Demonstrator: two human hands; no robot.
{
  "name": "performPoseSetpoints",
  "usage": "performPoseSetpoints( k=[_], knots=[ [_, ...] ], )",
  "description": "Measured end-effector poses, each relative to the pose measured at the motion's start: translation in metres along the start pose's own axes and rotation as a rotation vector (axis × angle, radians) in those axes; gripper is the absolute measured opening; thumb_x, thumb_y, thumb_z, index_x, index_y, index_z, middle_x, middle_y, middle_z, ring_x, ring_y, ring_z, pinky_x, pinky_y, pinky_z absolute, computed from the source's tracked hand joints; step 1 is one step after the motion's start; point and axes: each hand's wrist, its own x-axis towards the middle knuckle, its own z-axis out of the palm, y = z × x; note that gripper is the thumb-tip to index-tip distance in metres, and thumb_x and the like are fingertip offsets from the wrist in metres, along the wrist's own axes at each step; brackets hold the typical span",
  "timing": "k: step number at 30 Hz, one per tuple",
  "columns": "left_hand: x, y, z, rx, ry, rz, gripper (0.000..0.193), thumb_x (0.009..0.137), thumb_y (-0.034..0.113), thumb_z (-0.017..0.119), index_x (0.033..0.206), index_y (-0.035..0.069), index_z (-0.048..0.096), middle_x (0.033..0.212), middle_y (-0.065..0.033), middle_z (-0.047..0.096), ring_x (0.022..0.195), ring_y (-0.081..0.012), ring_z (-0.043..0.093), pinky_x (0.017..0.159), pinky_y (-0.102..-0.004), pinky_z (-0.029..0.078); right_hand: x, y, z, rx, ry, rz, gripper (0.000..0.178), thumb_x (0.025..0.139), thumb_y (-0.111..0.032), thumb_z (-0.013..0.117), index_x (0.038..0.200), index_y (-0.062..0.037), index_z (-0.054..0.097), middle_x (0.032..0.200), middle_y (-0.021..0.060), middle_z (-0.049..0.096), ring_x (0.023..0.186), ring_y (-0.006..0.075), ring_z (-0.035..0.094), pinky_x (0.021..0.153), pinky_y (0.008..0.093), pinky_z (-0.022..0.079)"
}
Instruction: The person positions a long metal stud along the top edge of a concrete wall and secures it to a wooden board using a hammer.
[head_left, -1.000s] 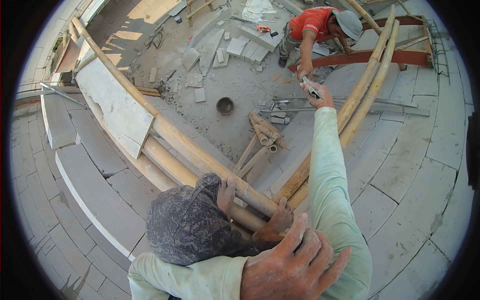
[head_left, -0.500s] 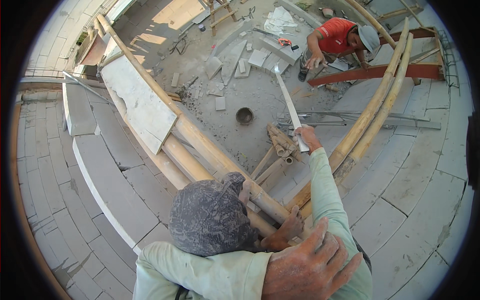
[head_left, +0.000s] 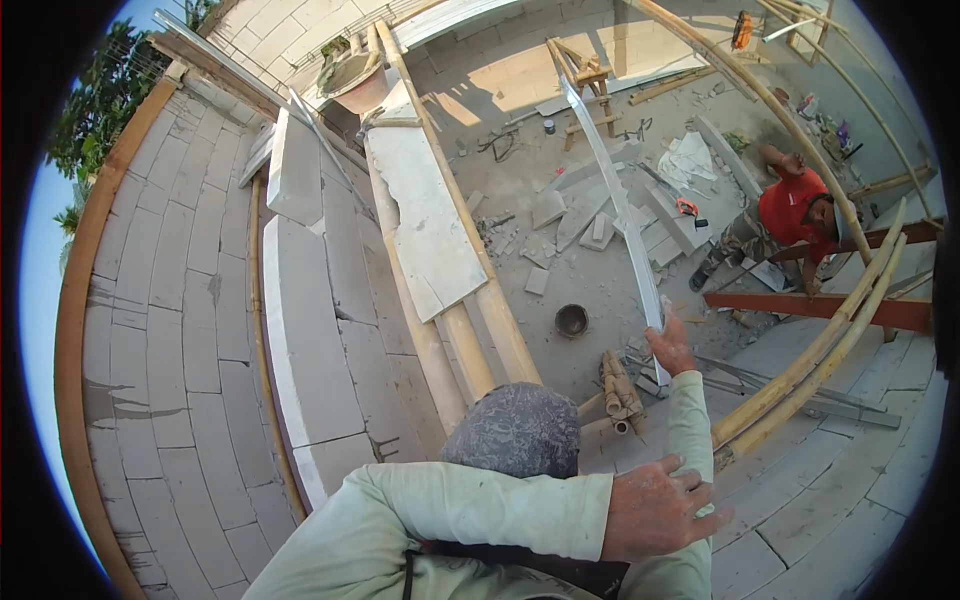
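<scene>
My right hand (head_left: 672, 345), reaching forward in a pale green sleeve, is closed around the near end of a long silver metal bar (head_left: 622, 215). The bar slants away to the upper left, its far end raised near a small wooden stand (head_left: 585, 75). My left hand (head_left: 660, 508) is bent across in front of me, over my right forearm. Its fingers are loosely curled and apart, with nothing in them. Just beyond my left forearm is a rounded shape in dark patterned cloth (head_left: 515, 430).
Bamboo poles (head_left: 505, 335) carry a white board (head_left: 430, 240) on the left, beside a pale block wall (head_left: 300, 330). A mortar tub (head_left: 355, 80) stands beyond. Below are a dark bucket (head_left: 571, 321) and broken blocks. A co-worker in red (head_left: 795, 205) is beside a red-brown beam (head_left: 820, 308).
The view has swung left and up. My right hand has lifted the bar, whose far end now points higher and farther left. My left hand's fingers hang lower over my right sleeve.
</scene>
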Motion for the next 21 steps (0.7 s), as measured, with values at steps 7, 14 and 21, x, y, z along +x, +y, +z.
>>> performPoseSetpoints(
  k=[7, 14, 21],
  knots=[
    [0.04, -0.021, -0.03, -0.418, 0.287, -0.392, 0.045, 0.084, 0.021, 0.058, 0.125, 0.004, 0.048, 0.09, -0.0089, 0.059, 0.077, -0.0228, 0.061, 0.071, -0.0332, 0.05, -0.018, -0.128, -0.108, -0.148, -0.056, -0.06, 0.066, 0.075, -0.01, 0.057, 0.133, 0.0055, 0.029, 0.115, 0.0337, 0.049, 0.105, 0.048, 0.049, 0.09, 0.0458, 0.039],
    [-0.016, -0.076, -0.121, -0.922, 0.876, -1.258, 0.057, 0.086, 0.032, 0.06, 0.127, -0.005, 0.043, 0.095, -0.0106, 0.061, 0.076, -0.013, 0.058, 0.07, -0.0271, 0.049, -0.116, -0.244, -0.178, -0.332, -0.108, -0.186, 0.067, 0.077, -0.004, 0.056, 0.137, 0.002, 0.025, 0.123, 0.0287, 0.048, 0.092, 0.0443, 0.056, 0.076, 0.0461, 0.047],
    [-0.121, -0.107, -0.374, -0.998, 1.486, -1.346, 0.104, 0.071, 0.064, 0.063, 0.143, 0.007, 0.014, 0.134, -0.0245, 0.035, 0.119, -0.0346, 0.042, 0.089, -0.0488, 0.043, -0.186, -0.366, -0.233, -0.409, -0.112, -0.382, 0.067, 0.075, -0.004, 0.059, 0.134, 0.0024, 0.028, 0.116, 0.0259, 0.054, 0.077, 0.0413, 0.059, 0.064, 0.0461, 0.049]
  ],
)
